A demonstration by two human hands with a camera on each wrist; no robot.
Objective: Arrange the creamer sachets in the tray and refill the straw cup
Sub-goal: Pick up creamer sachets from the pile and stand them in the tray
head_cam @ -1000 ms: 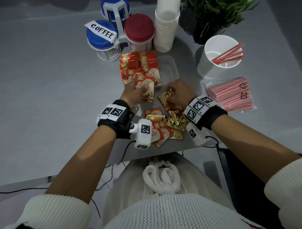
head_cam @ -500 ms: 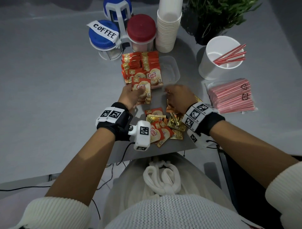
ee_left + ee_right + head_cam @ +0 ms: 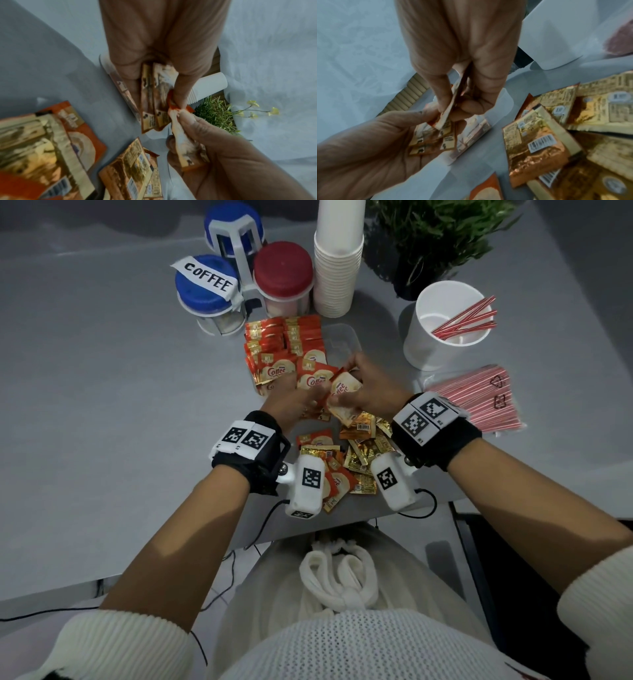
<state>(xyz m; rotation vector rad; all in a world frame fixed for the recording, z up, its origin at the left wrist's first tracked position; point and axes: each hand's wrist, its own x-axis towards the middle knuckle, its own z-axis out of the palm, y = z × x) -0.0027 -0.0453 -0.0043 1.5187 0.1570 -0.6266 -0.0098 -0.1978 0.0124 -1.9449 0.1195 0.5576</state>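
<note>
On the grey table (image 3: 102, 371), both hands (image 3: 329, 395) pinch creamer sachets (image 3: 342, 392) beside the tray (image 3: 342, 340).

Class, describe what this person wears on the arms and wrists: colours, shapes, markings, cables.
Both forearms are bare, with ribbed white knit sleeves pushed up. Each wrist has a black wrist strap topped by white square-code markers. A white boxy camera unit with a black cable hangs beneath each wrist.

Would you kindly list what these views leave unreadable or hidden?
- Tray: head view, its near part hidden by both hands.
- Count of sachets in the left hand: left wrist view, blurred, overlapping.
- Sachet print: right wrist view, too blurred to read.
- Straw cup floor: head view, partly hidden by straws.
</note>
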